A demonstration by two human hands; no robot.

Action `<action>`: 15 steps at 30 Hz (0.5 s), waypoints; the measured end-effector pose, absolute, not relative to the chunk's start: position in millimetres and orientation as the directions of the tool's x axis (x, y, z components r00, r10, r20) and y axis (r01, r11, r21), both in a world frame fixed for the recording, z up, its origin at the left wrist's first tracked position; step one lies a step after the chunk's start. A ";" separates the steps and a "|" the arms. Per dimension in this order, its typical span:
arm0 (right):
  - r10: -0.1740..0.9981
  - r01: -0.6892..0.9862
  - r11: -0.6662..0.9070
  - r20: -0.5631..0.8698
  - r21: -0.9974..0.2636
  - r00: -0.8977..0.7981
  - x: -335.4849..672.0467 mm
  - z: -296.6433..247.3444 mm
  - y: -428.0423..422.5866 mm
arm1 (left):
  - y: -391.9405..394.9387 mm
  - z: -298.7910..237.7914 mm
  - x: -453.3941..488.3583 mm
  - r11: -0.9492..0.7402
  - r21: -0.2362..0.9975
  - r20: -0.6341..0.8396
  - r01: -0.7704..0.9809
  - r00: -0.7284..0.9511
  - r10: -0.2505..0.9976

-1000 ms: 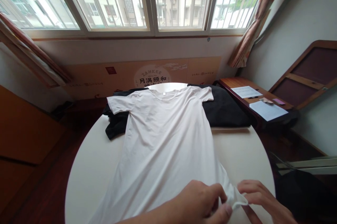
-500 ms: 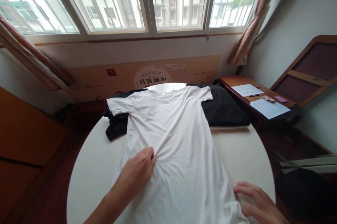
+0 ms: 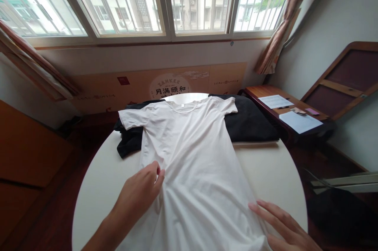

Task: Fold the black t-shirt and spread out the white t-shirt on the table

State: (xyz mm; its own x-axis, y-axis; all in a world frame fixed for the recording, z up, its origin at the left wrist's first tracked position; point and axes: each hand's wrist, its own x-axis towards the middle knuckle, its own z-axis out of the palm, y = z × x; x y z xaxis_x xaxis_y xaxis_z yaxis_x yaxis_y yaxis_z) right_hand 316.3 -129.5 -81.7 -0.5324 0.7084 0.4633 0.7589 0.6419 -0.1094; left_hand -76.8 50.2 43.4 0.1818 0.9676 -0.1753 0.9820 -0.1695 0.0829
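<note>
A white short-sleeved T-shirt (image 3: 191, 156) lies spread on a round white table (image 3: 97, 192), neckline toward the window, with creases across its middle. My left hand (image 3: 141, 188) is closed at the shirt's left-middle part, the thumb and curled fingers pinching the fabric. At the lower right side edge of the shirt is my right hand (image 3: 280, 219), its fingers stretched out and the fingertips touching the cloth. The bottom hem runs out of view below.
Dark folded clothes (image 3: 248, 125) lie under the right sleeve, and another dark garment (image 3: 130, 141) under the left one. A wooden side table (image 3: 256, 93) with papers (image 3: 301, 121) stands at the right. Beyond is a barred window (image 3: 201, 3) with curtains (image 3: 274, 46).
My left hand has moved left and slightly up, drawing the fabric with it. My right hand has shifted a little left onto the shirt's edge. Creases now run differently across the cloth.
</note>
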 end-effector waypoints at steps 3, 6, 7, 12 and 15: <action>0.643 0.691 0.720 0.439 -0.064 -0.628 309.4 -77.3 -118.2 | 71.3 49.6 -50.8 -0.256 0.131 -0.057 0.958 0.265 0.963; 0.587 0.626 0.777 0.433 -0.066 -0.684 304.1 -75.1 -110.7 | 105.7 39.8 -24.3 -0.343 0.108 -0.010 0.933 0.346 0.938; 0.578 0.614 0.786 0.438 -0.074 -0.688 303.4 -75.2 -109.1 | 117.7 34.0 -18.0 -0.359 0.083 -0.020 0.930 0.361 0.932; 0.555 0.605 0.794 0.482 -0.063 -0.678 304.3 -82.2 -107.6 | 155.5 12.4 -15.8 -0.367 0.071 -0.093 0.927 0.373 0.923; 0.559 0.618 0.784 0.496 -0.058 -0.664 306.4 -91.3 -110.1 | 157.6 10.6 -28.0 -0.295 0.112 -0.007 0.949 0.298 0.955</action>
State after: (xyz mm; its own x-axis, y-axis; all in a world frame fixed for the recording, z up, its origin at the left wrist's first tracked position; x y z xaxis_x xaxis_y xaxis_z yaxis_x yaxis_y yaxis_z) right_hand 306.4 -110.1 -91.3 -0.6642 0.5595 0.4959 0.6176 0.7844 -0.0578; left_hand -28.0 157.6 10.6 0.2977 0.9546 -0.0071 0.9488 -0.2951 0.1125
